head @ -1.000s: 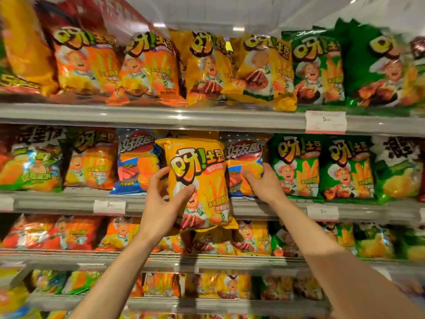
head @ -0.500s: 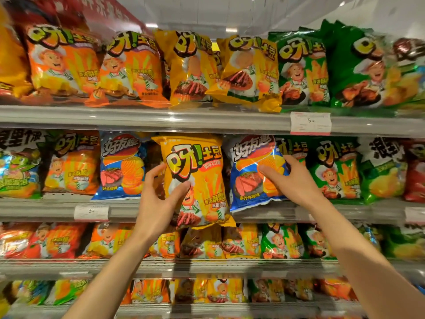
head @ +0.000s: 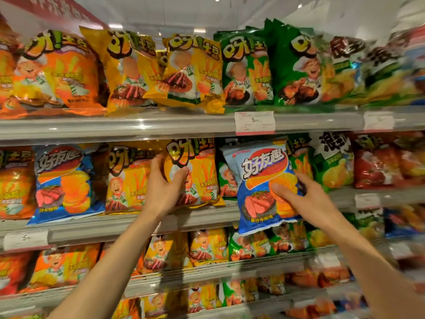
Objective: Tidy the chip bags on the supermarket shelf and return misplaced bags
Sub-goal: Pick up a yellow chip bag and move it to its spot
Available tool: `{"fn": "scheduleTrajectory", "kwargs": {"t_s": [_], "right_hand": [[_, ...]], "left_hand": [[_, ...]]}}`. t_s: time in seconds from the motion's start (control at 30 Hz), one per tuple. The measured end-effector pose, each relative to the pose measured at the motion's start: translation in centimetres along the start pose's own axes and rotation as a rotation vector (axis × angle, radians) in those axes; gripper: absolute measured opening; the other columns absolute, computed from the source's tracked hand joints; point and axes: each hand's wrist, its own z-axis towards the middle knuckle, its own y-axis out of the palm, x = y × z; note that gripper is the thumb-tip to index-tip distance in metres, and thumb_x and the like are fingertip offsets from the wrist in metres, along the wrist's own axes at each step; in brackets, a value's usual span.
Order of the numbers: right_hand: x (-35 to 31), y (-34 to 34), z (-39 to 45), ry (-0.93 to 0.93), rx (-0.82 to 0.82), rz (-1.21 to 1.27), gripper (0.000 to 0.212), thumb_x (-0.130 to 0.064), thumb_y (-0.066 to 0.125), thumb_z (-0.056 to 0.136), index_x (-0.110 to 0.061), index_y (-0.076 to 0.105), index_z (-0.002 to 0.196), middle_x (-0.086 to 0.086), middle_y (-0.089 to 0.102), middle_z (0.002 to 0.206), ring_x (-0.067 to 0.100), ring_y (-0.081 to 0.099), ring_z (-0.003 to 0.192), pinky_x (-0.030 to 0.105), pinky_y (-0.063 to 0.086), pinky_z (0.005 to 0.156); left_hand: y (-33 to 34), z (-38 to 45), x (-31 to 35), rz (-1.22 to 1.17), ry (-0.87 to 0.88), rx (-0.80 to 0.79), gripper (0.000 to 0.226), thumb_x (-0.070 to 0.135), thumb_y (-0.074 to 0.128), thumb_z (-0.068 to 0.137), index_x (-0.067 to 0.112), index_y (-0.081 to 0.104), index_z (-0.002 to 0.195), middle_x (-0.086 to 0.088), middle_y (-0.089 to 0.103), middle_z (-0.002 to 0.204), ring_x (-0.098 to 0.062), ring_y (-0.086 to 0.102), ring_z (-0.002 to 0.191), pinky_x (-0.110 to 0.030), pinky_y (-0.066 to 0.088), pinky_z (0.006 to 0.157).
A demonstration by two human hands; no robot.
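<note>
My left hand (head: 164, 188) grips a yellow chip bag (head: 200, 173) by its left edge, thumb on the front, holding it upright on the middle shelf (head: 115, 223) beside another yellow bag (head: 127, 178). My right hand (head: 305, 199) holds a blue chip bag (head: 262, 180) by its right side, thumb across the front. This blue bag hangs in front of the shelf edge, covering green bags (head: 226, 180) behind it. A second blue bag (head: 63, 183) stands further left on the same shelf.
The top shelf (head: 161, 125) carries orange, yellow and green bags, with a price tag (head: 254, 122) on its rail. Green and red bags (head: 377, 162) fill the middle shelf's right part. Lower shelves (head: 207, 270) hold several more yellow, orange and green bags.
My right hand has pulled the blue bag off the middle shelf, out and to the right. My left hand has set the yellow bag back onto the shelf where the blue bag stood.
</note>
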Motion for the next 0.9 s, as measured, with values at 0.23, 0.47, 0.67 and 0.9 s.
{"fn": "scheduleTrajectory", "kwargs": {"t_s": [0.23, 0.47, 0.67, 0.9], "right_hand": [[1.0, 0.2, -0.4, 0.025, -0.037, 0.048, 0.077, -0.069, 0.075, 0.074, -0.034, 0.053, 0.140, -0.014, 0.066, 0.132, 0.010, 0.061, 0.124, 0.045, 0.047, 0.111], [1.6, 2.0, -0.2, 0.034, -0.027, 0.093, 0.104, -0.084, 0.075, 0.061, -0.036, 0.045, 0.148, -0.013, 0.059, 0.143, 0.014, 0.054, 0.134, 0.049, 0.044, 0.113], [1.2, 4.1, -1.2, 0.036, -0.020, 0.160, 0.114, -0.088, 0.073, 0.057, -0.034, 0.040, 0.152, -0.010, 0.056, 0.147, 0.014, 0.050, 0.138, 0.048, 0.039, 0.117], [0.4, 5.2, -2.6, 0.041, 0.004, 0.204, 0.089, -0.062, 0.073, 0.079, -0.031, 0.035, 0.153, -0.025, 0.047, 0.136, 0.000, 0.040, 0.131, 0.035, 0.032, 0.116]], "left_hand": [[1.1, 0.9, -1.0, 0.200, 0.023, 0.068, 0.066, 0.043, 0.062, 0.095, 0.011, 0.037, 0.146, -0.011, 0.048, 0.138, -0.025, 0.048, 0.126, -0.039, 0.043, 0.104], [1.4, 1.1, -1.4, 0.467, 0.087, -0.056, 0.059, 0.044, 0.046, 0.103, 0.004, 0.039, 0.146, -0.018, 0.055, 0.131, -0.032, 0.053, 0.123, -0.045, 0.048, 0.098], [0.9, 1.9, -1.3, 0.352, 0.000, -0.155, 0.064, 0.042, 0.048, 0.103, 0.009, 0.027, 0.153, -0.018, 0.041, 0.147, -0.032, 0.042, 0.136, -0.044, 0.040, 0.110], [1.0, 0.6, -1.7, 0.317, 0.031, -0.165, 0.063, 0.043, 0.042, 0.105, 0.012, 0.021, 0.156, -0.015, 0.031, 0.156, -0.029, 0.034, 0.143, -0.038, 0.033, 0.111]]}}
